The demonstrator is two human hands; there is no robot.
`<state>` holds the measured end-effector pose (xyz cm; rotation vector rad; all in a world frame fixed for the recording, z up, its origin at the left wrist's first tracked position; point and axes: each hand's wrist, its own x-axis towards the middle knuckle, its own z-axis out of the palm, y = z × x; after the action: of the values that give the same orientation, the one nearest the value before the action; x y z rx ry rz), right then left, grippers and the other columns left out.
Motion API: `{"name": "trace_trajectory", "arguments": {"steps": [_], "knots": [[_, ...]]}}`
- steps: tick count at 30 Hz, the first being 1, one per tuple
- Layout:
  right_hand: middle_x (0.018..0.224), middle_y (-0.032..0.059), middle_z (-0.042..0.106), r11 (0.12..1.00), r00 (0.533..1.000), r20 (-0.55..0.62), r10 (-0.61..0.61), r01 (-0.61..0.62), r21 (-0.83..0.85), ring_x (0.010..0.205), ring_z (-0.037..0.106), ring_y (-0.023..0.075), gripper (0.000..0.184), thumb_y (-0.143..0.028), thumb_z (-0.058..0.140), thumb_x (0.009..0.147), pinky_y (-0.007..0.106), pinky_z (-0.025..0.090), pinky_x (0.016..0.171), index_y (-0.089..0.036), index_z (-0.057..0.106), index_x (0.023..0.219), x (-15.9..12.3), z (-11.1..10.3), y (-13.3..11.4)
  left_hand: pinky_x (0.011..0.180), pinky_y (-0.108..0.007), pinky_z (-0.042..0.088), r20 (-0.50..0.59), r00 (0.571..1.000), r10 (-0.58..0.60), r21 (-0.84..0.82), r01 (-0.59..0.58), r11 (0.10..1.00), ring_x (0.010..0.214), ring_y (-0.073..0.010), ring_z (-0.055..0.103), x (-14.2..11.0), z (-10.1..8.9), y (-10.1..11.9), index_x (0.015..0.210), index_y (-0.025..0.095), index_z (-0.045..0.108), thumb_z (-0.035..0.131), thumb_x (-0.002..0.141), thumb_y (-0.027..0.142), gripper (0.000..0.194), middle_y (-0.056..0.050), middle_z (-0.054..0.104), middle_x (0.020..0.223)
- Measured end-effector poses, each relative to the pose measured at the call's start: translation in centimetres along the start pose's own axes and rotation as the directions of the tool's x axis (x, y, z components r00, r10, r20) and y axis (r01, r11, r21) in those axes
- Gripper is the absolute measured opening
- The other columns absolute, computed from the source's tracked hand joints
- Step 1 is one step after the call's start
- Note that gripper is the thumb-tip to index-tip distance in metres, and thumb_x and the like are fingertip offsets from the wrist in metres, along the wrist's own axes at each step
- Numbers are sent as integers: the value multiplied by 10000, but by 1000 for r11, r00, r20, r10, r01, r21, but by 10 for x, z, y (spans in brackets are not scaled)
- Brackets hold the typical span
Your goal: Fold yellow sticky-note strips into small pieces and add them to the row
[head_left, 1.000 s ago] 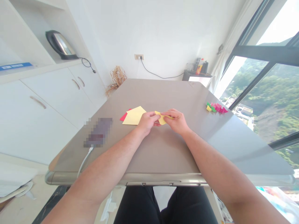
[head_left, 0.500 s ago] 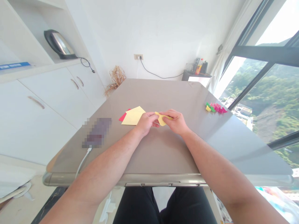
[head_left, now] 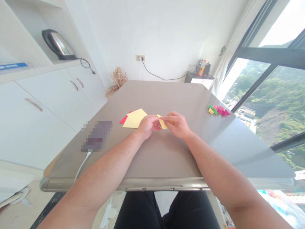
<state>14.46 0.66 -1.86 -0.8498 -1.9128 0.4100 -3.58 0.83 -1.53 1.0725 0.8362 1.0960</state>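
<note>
Both hands (head_left: 146, 126) (head_left: 177, 125) pinched the small folded yellow paper (head_left: 163, 123); uneven finger pressure could have creased it crookedly.

Bright daylight comes through the window (head_left: 264, 92) at the right, where the sky (head_left: 283, 28) blows out to white and the hillside (head_left: 278, 101) looks hazy. A pale, cool sheen covers the right of the tabletop (head_left: 164, 98), crossed by soft shadows. Wide-angle distortion stretches the edges; fine detail is soft, and coarse pixelation masks a dark patch (head_left: 97, 136) at left.
</note>
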Motion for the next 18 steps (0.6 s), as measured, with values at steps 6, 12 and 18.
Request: {"name": "trace_trajectory", "arguments": {"steps": [6, 12, 18], "knots": [[905, 39, 673, 991, 996, 32, -81, 84, -105, 724, 619, 131, 293, -167, 548, 891, 293, 493, 676, -282, 807, 966, -1, 1, 0, 596, -291, 475, -22, 1000, -17, 28, 17, 999, 649, -171, 640, 0, -1, -2, 744, 146, 726, 735, 779, 424, 281, -70, 704, 710], [897, 30, 678, 991, 991, -44, 129, -127, 46, 752, 629, 143, 241, -225, 629, 841, 312, 532, 711, -257, 787, 1020, 1, 2, -6, 569, -275, 467, -28, 999, -38, -48, 36, 998, 667, -171, 655, 1, -1, 0, 778, 141, 723, 747, 777, 387, 247, -66, 701, 724], [873, -1, 699, 781, 869, 19, 495, -454, 429, 623, 643, 141, 531, -290, 754, 712, 341, 584, 643, -225, 636, 1225, 9, 0, -11, 712, -300, 540, -87, 995, 46, -46, -50, 998, 773, -178, 709, 0, 2, 1, 932, 147, 736, 748, 796, 377, 267, -80, 754, 872]]}}
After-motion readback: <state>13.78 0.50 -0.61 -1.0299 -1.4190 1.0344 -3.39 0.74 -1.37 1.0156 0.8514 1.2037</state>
